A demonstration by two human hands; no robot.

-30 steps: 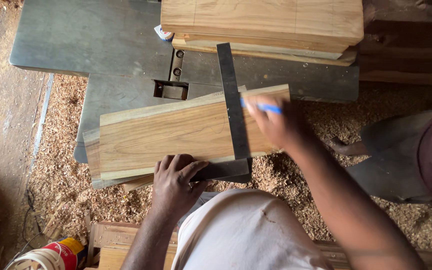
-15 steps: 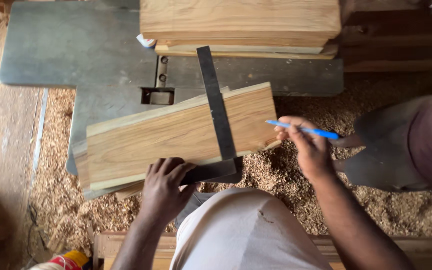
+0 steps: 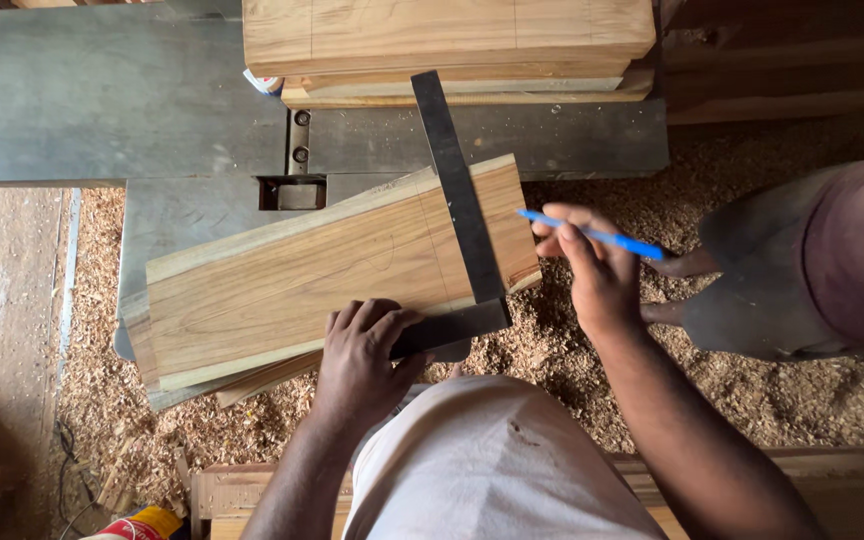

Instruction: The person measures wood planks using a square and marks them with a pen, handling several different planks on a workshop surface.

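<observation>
sawdust [image 3: 592, 370] covers the floor, and it hides the lower edges of the boards under the top plank. the stock of the try square [image 3: 462, 250] is partly covered by the left hand [image 3: 362, 360], so its full length is hard to make out. another person's legs [image 3: 792, 260] are cut off at the right edge.

the left hand lies flat with fingers spread and slightly curled, pressing the square's dark stock against the near edge of the wooden plank [image 3: 322, 280]. the right hand [image 3: 597, 270] is closed in a writing grip around a blue pencil [image 3: 592, 236], held off the plank's right end, its tip just beside the wood and not touching it.

the plank is pale brown with long straight grain, lying tilted on a grey metal machine table [image 3: 102, 100]. the square's flat steel blade crosses the plank near its right end. a stack of similar planks [image 3: 452, 40] sits at the far side of the table.
</observation>
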